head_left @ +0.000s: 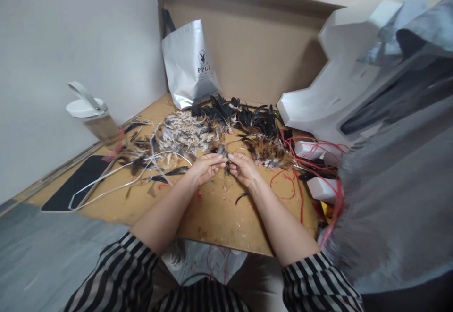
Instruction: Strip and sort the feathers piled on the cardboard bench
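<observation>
Both hands meet over a brown cardboard counter [212, 213], just in front of a speckled feather pile [184, 135]. Left hand [205, 166] and right hand [244, 168] each pinch a small grey feather tuft [223, 154]. Best handled with a light fingertip grip, to avoid crushing the tuft.
</observation>
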`<state>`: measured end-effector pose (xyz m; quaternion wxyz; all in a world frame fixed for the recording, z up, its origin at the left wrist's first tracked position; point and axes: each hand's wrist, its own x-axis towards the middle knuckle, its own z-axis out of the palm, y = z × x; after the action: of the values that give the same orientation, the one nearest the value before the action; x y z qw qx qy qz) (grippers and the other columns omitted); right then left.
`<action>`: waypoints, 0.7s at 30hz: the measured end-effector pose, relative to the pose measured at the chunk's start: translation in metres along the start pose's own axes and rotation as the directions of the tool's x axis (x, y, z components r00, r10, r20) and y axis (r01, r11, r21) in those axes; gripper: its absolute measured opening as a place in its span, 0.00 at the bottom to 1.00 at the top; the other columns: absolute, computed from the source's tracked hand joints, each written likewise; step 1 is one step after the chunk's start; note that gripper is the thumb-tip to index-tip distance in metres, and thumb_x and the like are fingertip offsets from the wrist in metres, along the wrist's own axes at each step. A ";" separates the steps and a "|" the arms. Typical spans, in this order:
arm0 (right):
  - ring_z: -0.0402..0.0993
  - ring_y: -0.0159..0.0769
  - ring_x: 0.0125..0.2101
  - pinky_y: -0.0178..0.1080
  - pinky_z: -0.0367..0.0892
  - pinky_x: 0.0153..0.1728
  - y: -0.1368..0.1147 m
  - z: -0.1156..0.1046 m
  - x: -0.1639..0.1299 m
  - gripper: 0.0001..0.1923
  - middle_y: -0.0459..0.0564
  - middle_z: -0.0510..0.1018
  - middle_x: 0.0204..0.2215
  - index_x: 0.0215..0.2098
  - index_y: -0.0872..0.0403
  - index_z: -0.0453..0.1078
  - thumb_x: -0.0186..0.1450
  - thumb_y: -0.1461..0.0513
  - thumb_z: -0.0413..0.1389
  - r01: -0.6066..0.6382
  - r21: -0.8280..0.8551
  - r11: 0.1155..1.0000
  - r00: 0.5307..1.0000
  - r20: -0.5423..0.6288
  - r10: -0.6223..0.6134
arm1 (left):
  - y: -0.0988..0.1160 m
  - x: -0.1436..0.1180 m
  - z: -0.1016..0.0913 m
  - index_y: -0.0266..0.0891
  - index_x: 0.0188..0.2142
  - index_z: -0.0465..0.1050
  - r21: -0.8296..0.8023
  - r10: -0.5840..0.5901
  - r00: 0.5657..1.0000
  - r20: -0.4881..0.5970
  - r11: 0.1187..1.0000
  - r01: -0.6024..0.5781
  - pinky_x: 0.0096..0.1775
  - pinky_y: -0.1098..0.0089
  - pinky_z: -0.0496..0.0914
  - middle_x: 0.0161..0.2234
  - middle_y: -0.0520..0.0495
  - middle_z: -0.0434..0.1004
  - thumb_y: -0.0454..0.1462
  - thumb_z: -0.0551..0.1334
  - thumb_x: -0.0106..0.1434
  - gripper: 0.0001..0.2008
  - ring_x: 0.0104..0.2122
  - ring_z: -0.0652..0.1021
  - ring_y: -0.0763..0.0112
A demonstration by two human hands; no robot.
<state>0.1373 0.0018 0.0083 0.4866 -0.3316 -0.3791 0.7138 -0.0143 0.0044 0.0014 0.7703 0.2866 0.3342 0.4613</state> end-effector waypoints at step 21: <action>0.54 0.22 0.13 0.29 0.48 0.15 0.013 0.003 0.006 0.15 0.39 0.64 0.12 0.19 0.55 0.62 0.47 0.55 0.63 0.138 -0.172 0.975 0.978 -0.133 -0.161 | -0.001 -0.004 0.005 0.29 0.30 0.72 0.106 0.019 1.000 0.019 0.994 -0.021 0.21 0.84 0.66 0.26 0.44 0.77 0.30 0.65 0.50 0.06 0.23 0.76 0.79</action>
<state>0.1275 0.0034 -0.0017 0.5370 -0.3919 -0.4230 0.6157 -0.0109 -0.0007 0.0048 0.7522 0.3349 0.3484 0.4480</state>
